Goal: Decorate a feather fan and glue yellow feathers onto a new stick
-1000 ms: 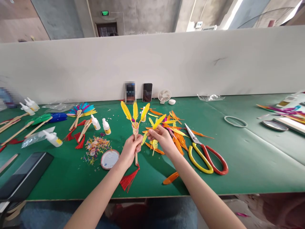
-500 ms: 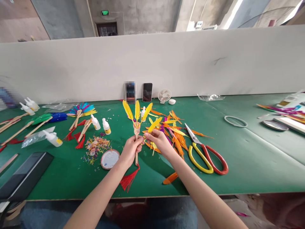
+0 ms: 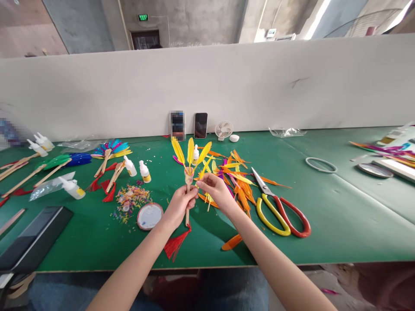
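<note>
My left hand (image 3: 182,203) is closed around the wooden handle of a small fan (image 3: 189,176), held upright above the green table. Three yellow feathers (image 3: 190,151) spread from its top, and a red tassel (image 3: 177,244) hangs from its lower end. Close to the handle, my right hand (image 3: 212,188) pinches another yellow feather (image 3: 204,167), its tip pointing up. Orange, yellow and purple loose feathers (image 3: 241,190) lie behind and to the right of that hand. Left of my left hand are a round white dish (image 3: 149,216) and colourful small bits (image 3: 131,198).
Large scissors (image 3: 275,211) with yellow and red handles lie at the right. Glue bottles (image 3: 145,172), feathered fans (image 3: 110,151) and a black case (image 3: 34,237) are at the left. Two phones (image 3: 201,125) and a small electric fan (image 3: 224,129) stand by the white partition (image 3: 259,86).
The fan in my left hand has shifted slightly right and down. The feather in my right hand has turned more upright and moved a little left.
</note>
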### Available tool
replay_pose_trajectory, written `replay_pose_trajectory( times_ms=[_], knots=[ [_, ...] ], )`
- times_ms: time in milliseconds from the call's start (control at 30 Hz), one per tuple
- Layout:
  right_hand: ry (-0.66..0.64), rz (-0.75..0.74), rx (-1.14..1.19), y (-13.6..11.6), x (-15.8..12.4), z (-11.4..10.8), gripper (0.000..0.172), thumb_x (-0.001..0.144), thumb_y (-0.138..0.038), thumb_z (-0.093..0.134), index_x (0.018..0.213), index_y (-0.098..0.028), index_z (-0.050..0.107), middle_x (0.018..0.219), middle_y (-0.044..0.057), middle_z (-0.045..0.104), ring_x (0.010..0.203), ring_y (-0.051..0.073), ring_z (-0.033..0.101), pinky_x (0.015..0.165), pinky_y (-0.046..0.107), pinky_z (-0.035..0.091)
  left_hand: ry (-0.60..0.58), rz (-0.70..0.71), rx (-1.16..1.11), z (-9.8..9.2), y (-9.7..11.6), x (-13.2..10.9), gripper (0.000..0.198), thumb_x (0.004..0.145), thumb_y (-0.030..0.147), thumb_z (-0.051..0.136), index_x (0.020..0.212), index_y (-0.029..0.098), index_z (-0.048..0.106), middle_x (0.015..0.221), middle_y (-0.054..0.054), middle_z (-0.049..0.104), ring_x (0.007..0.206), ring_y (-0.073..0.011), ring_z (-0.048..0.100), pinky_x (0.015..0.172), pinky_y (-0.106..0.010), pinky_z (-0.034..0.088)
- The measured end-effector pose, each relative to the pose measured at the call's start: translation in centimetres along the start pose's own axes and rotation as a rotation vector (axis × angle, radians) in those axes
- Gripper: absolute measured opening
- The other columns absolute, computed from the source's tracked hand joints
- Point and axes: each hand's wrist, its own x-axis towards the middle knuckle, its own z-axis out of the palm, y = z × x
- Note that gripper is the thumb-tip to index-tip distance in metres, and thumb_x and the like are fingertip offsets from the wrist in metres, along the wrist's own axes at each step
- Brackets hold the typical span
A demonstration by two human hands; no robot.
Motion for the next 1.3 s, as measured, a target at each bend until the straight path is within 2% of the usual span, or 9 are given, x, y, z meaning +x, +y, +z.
replay_pose_trajectory(
  times_ms=[233, 467, 633, 900, 1167, 1300],
  knots=[
    [0.020, -0.032, -0.036, 0.14, 0.08, -0.27, 0.036, 0.053, -0.046, 0.069, 0.053, -0.020, 0.044, 0.047, -0.007, 0.040, 0.046, 0.008, 0.036, 0.046, 0.023, 0.029, 0.025, -0.007, -0.015, -0.07, -0.03, -0.04, 0.026, 0.057, 0.030, 0.068, 0.057, 0.012, 0.049, 0.053, 0.004, 0.045, 0.037, -0.0003, 0.033, 0.038, -0.018, 0.017],
    [-0.008, -0.007, -0.018, 0.30, 0.12, -0.37, 0.033, 0.054, -0.044, 0.069, 0.053, -0.019, 0.046, 0.045, -0.006, 0.045, 0.045, 0.008, 0.040, 0.047, 0.023, 0.032, 0.009, -0.027, -0.076, 0.07, 0.24, -0.02, 0.030, 0.054, 0.032, 0.070, 0.056, 0.012, 0.047, 0.051, 0.004, 0.044, 0.037, -0.0001, 0.031, 0.038, -0.018, 0.017],
    [-0.021, -0.038, -0.018, 0.19, 0.05, -0.10, 0.032, 0.053, -0.043, 0.070, 0.054, -0.020, 0.048, 0.050, -0.004, 0.051, 0.048, 0.010, 0.047, 0.051, 0.025, 0.038, 0.014, -0.046, -0.128, 0.02, 0.22, 0.07, 0.029, 0.053, 0.030, 0.071, 0.056, 0.012, 0.048, 0.050, 0.005, 0.044, 0.036, 0.0004, 0.031, 0.038, -0.017, 0.017],
    [-0.091, -0.090, -0.036, 0.32, 0.13, -0.31, 0.027, 0.061, -0.045, 0.063, 0.060, -0.021, 0.052, 0.054, -0.003, 0.054, 0.054, 0.012, 0.050, 0.057, 0.028, 0.041, 0.012, -0.063, -0.183, -0.24, 0.17, 0.06, 0.025, 0.057, 0.026, 0.069, 0.058, 0.012, 0.048, 0.051, 0.004, 0.045, 0.035, 0.0011, 0.030, 0.037, -0.017, 0.018],
    [-0.070, -0.116, -0.155, 0.28, 0.04, -0.45, 0.031, 0.063, -0.045, 0.061, 0.056, -0.021, 0.042, 0.050, -0.006, 0.039, 0.049, 0.009, 0.036, 0.047, 0.023, 0.032, 0.016, -0.067, -0.191, -0.08, 0.26, 0.04, 0.027, 0.056, 0.026, 0.070, 0.058, 0.012, 0.047, 0.050, 0.005, 0.045, 0.035, 0.0013, 0.029, 0.037, -0.016, 0.019],
    [-0.104, -0.133, -0.131, 0.69, 0.12, -0.30, 0.027, 0.068, -0.044, 0.055, 0.058, -0.021, 0.043, 0.051, -0.005, 0.039, 0.051, 0.010, 0.037, 0.049, 0.024, 0.032, 0.015, -0.063, -0.190, -0.06, 0.33, 0.00, 0.027, 0.055, 0.026, 0.070, 0.057, 0.012, 0.048, 0.051, 0.005, 0.045, 0.035, 0.0013, 0.029, 0.037, -0.016, 0.018]
  ],
)
